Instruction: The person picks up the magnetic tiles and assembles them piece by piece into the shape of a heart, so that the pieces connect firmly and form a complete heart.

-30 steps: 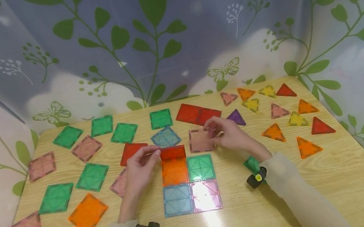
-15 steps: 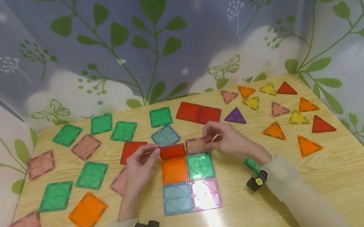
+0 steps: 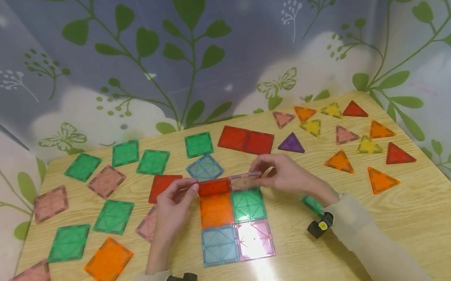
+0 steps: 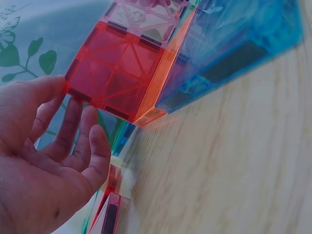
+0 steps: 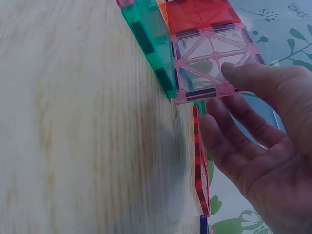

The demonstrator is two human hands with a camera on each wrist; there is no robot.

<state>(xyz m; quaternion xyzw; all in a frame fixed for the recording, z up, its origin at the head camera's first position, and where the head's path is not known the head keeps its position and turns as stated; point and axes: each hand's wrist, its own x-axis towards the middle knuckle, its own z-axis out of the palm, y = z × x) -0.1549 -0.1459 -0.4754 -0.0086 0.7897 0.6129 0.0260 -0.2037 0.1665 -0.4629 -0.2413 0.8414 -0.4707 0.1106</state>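
Near the middle of the table, a translucent red square magnetic tile (image 3: pixel 214 187) stands on edge behind a flat orange tile (image 3: pixel 216 211). My left hand (image 3: pixel 172 211) pinches its outer edge between thumb and fingers. Beside it a pink square tile (image 3: pixel 243 182) also stands upright, behind a flat green tile (image 3: pixel 248 205); my right hand (image 3: pixel 282 173) pinches its right side, thumb on the near face in the right wrist view. The two standing tiles meet side to side. A light blue tile (image 3: pixel 219 246) and a glare-covered pink tile (image 3: pixel 255 241) complete the flat two-by-two block.
Loose square tiles, such as a green one (image 3: pixel 69 243) and an orange one (image 3: pixel 109 263), lie to the left. Two red tiles (image 3: pixel 246 139) and a blue tile (image 3: pixel 205 167) lie behind the hands. Several triangles, including a purple one (image 3: pixel 291 144), spread over the right. A patterned curtain (image 3: pixel 211 53) hangs behind.
My right hand has brought the pink tile upright and left against the red tile; earlier it showed its broad face farther back, with a gap between. The left hand has kept its hold.
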